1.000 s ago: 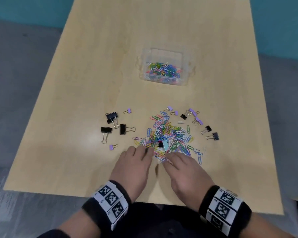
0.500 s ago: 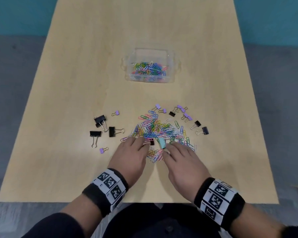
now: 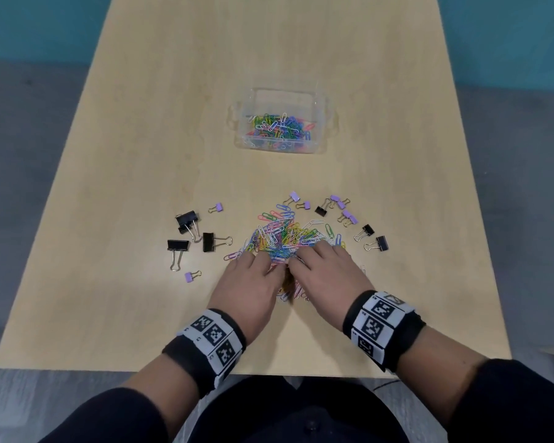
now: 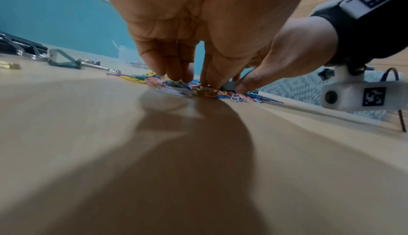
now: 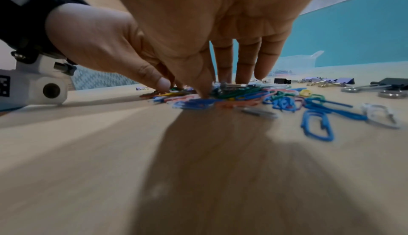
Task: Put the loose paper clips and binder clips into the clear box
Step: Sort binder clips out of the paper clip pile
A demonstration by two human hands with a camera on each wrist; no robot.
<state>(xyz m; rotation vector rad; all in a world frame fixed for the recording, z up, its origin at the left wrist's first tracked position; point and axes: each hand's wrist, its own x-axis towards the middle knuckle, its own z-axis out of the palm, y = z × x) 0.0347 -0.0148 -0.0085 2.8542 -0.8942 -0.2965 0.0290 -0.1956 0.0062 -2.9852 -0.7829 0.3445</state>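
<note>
A pile of coloured paper clips [image 3: 285,233] lies on the wooden table [image 3: 115,251] in front of me. My left hand [image 3: 251,279] and right hand [image 3: 325,271] sit side by side on its near edge, palms down, fingertips pressing into the clips [image 5: 243,95]. The wrist views show fairly straight fingers [image 4: 176,71] touching the pile, and nothing lifted. Black binder clips [image 3: 187,219] and small purple ones [image 3: 218,207] lie left of the pile. More of both [image 3: 368,231] lie to its right. The clear box [image 3: 282,100] stands farther back with several paper clips inside.
The table's near edge [image 3: 141,369] runs just behind my wrists. Grey floor shows on both sides and a teal wall at the back. Bare wood lies between the pile and the box.
Both hands have slid forward into the pile, bunching the clips tighter. The small teal clip seen between my hands earlier is now covered.
</note>
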